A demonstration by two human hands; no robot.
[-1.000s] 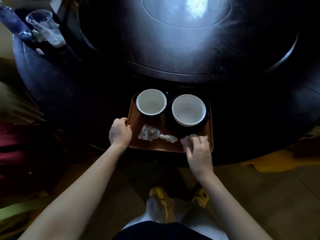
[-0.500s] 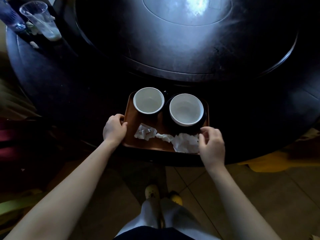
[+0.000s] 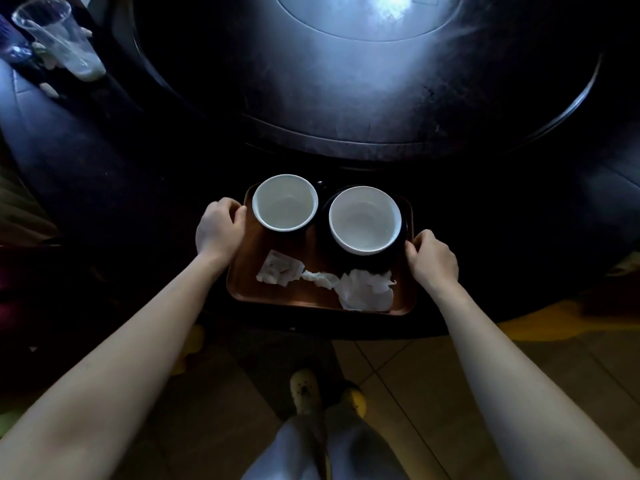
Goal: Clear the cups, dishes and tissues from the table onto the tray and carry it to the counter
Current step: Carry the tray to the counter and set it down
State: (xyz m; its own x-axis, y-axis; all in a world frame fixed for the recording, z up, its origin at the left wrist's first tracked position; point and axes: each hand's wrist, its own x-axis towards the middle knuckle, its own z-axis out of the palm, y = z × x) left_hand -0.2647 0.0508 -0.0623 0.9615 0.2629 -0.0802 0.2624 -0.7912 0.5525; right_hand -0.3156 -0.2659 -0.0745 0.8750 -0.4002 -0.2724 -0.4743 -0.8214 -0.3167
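Note:
A brown tray (image 3: 304,296) sits at the near edge of the dark round table (image 3: 104,188). On it stand a white cup (image 3: 284,202) at the left and a second white cup (image 3: 364,220) on a dark saucer at the right. Crumpled white tissues (image 3: 363,289) and a flatter tissue (image 3: 278,271) lie along the tray's near side. My left hand (image 3: 220,228) grips the tray's left rim. My right hand (image 3: 433,259) grips the right rim.
A raised dark turntable (image 3: 363,81) fills the table's middle. A clear plastic cup (image 3: 57,39) and a blue bottle (image 3: 12,43) stand at the far left. Below the table edge are tiled floor and my feet in yellow slippers (image 3: 304,389).
My right hand let go of the tissue on the tray and moved right to grip the tray's right rim. My left hand slid forward along the left rim.

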